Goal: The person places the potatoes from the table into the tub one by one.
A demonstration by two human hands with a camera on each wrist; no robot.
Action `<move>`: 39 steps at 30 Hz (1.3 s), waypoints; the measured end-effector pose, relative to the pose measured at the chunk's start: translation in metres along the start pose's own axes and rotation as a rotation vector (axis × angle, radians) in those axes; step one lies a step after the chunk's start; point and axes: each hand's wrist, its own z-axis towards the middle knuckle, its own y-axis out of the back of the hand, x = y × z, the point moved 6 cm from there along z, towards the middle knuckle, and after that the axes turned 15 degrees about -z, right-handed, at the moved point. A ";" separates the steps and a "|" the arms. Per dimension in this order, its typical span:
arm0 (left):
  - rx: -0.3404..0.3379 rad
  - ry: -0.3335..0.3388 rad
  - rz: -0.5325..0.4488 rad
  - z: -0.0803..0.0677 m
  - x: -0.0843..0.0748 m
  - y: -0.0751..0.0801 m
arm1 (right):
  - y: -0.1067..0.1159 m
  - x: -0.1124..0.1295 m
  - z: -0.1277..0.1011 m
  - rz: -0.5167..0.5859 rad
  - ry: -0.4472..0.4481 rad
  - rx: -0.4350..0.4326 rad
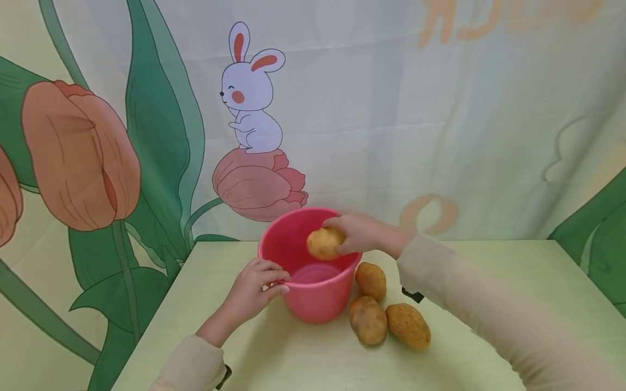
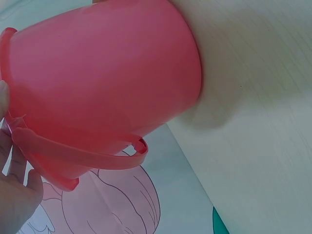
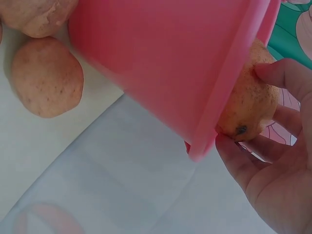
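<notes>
Low in the frame, three potatoes (image 1: 386, 307) lie on the pale green desk (image 1: 489, 260), clustered just right of the pink bucket (image 1: 313, 282) at centre. The left hand (image 1: 254, 288) grips the bucket's near rim with curled fingers. Above the bucket's opening, the right hand (image 1: 359, 233) holds a fourth potato (image 1: 325, 243), with the rabbit backdrop (image 1: 251, 92) behind.

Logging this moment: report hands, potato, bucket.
Left hand grips bucket rim. Right hand holds potato over bucket mouth. Three potatoes beside it; nothing blocking.
</notes>
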 end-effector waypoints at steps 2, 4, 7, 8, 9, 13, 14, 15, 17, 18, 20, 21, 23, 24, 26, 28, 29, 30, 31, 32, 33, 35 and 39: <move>0.001 -0.005 0.002 0.000 0.000 0.000 | -0.004 0.001 0.003 0.012 0.009 0.002; 0.003 -0.012 0.005 0.000 0.000 0.000 | -0.007 0.002 0.005 0.015 0.017 -0.002; 0.005 -0.014 0.007 0.000 0.000 0.001 | -0.009 0.005 0.006 0.017 0.011 -0.001; 0.005 -0.012 0.007 0.000 0.000 0.001 | -0.010 0.005 0.007 0.022 0.005 0.003; 0.006 -0.010 0.006 0.000 0.000 0.001 | -0.011 0.006 0.007 0.018 0.005 0.004; 0.009 0.000 0.001 0.000 0.000 0.001 | -0.016 0.007 0.011 0.024 -0.006 0.015; 0.011 0.001 0.000 0.000 0.000 0.001 | -0.017 0.007 0.012 0.023 -0.003 0.014; 0.012 -0.002 0.002 0.000 0.000 0.001 | -0.018 0.008 0.013 0.021 -0.006 0.015; 0.013 -0.004 0.002 0.000 0.000 0.002 | -0.020 0.008 0.014 0.034 -0.015 0.020; 0.013 -0.003 0.002 0.000 0.000 0.001 | -0.021 0.009 0.015 0.040 -0.014 0.020; 0.011 0.004 0.000 0.000 0.000 0.001 | -0.023 0.010 0.016 0.058 -0.031 0.033; 0.010 0.006 0.000 0.000 0.000 0.001 | -0.024 0.010 0.017 0.065 -0.041 0.041; 0.008 0.017 -0.006 0.000 0.001 0.001 | -0.027 0.010 0.019 0.072 -0.051 0.053; 0.008 0.021 -0.009 0.000 0.001 0.001 | -0.029 0.011 0.020 0.075 -0.057 0.059; 0.008 0.025 -0.015 0.000 0.000 0.001 | -0.032 0.011 0.022 0.074 -0.063 0.070; 0.009 0.029 -0.017 0.000 0.000 0.000 | -0.034 0.012 0.023 0.075 -0.067 0.077; 0.009 0.030 -0.017 0.000 0.000 0.000 | -0.035 0.013 0.024 0.078 -0.065 0.078; 0.009 0.031 -0.017 -0.001 0.000 0.000 | -0.036 0.013 0.025 0.079 -0.062 0.078; 0.009 0.033 -0.015 -0.001 0.000 0.000 | -0.036 0.014 0.025 0.076 -0.059 0.079; 0.010 0.035 -0.013 -0.001 0.000 0.000 | -0.037 0.015 0.026 0.078 -0.059 0.081; 0.010 0.037 -0.010 -0.001 0.001 0.000 | -0.038 0.016 0.026 0.074 -0.055 0.082; 0.012 0.039 -0.007 -0.001 0.001 0.001 | -0.039 0.018 0.027 0.071 -0.045 0.079; 0.016 0.036 -0.005 -0.001 0.001 0.000 | -0.042 0.020 0.029 0.093 -0.037 0.074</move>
